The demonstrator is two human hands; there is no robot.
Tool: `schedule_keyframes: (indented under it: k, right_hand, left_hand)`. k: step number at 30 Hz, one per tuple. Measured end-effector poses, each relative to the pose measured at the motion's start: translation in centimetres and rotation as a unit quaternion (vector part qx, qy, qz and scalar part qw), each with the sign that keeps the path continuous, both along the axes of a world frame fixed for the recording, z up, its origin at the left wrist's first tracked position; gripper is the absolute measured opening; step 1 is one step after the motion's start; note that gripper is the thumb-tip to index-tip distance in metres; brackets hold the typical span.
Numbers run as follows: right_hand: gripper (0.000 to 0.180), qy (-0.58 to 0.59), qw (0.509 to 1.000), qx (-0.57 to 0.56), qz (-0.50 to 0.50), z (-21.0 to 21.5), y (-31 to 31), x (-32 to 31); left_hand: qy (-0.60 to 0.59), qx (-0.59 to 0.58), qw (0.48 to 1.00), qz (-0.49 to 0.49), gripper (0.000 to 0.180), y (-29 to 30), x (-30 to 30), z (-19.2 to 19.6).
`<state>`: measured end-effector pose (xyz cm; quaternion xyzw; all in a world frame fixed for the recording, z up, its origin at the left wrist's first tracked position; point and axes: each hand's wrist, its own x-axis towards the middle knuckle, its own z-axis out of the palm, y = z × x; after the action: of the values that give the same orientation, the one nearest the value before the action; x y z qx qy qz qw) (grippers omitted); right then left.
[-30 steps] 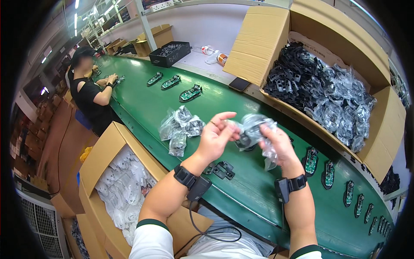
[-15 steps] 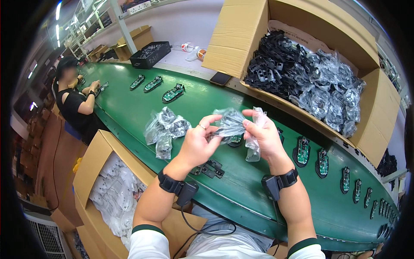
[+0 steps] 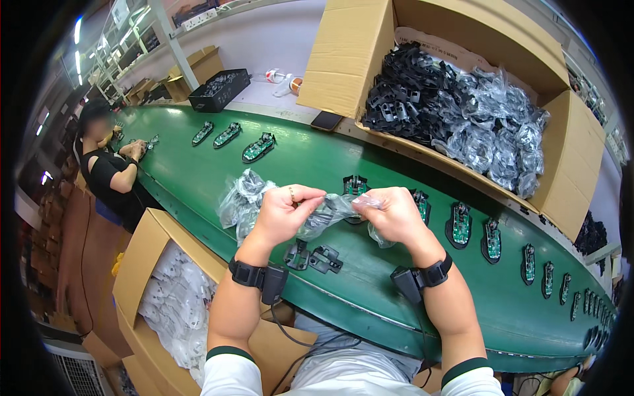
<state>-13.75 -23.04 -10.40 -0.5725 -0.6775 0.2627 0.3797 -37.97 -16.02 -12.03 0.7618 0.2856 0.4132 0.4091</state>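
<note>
Holds one clear plastic bag [image 3: 323, 218] in mid-air over the green table [image 3: 178, 155], about midway between near and far edges. Pinches one side with thumb and forefinger of the left hand [image 3: 284, 210], closed to a narrow grip; grips the other side in the bunched fingertips of the right hand [image 3: 395, 212], near the first. Runs left to right along the bag's long axis, from hand to hand, then sags below the left hand toward the table's near edge, with a loose flap drooping under the right hand. Looks thin, crumpled, see-through and greyish, with pale glints; contents impossible to tell.

Toward the table's left end, three green circuit-board units [image 3: 258, 148] on dark, boat-shaped bases; two more just beyond the hands, partly covered; six in a row toward the right end, then others too small to count. Below the left hand, close to the near edge, two black plastic brackets [image 3: 325, 259], side by side. Partly behind the left hand, a heap of bagged parts [image 3: 244, 188], too tangled to count. Along the far edge, one open carton [image 3: 343, 59] of black plastic parts [image 3: 396, 99]; by the near edge, one open box [image 3: 142, 264] of white bags [image 3: 175, 297]. Near the left end, one co-worker [image 3: 109, 158].
</note>
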Motion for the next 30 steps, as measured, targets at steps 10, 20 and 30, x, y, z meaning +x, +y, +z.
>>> schedule_keyframes:
  k: [10, 20, 30]
  right_hand:
    - [0.014, -0.176, 0.984, 0.039, -0.017, 2.4, -0.4, -0.7]
    - [0.018, -0.138, 0.973, 0.163, -0.090, 2.0, 1.0, -1.6]
    - [0.012, 0.358, 0.916, 0.182, -0.017, -0.4, 2.1, 0.9]
  left_hand:
    - [-0.103, 0.022, 0.993, -0.055, 0.007, 0.2, -0.6, 0.9]
    - [-0.176, -0.024, 0.983, -0.036, 0.007, 0.5, -1.0, 1.4]
    - [0.426, 0.240, 0.851, 0.191, 0.047, 3.3, -4.9, -2.0]
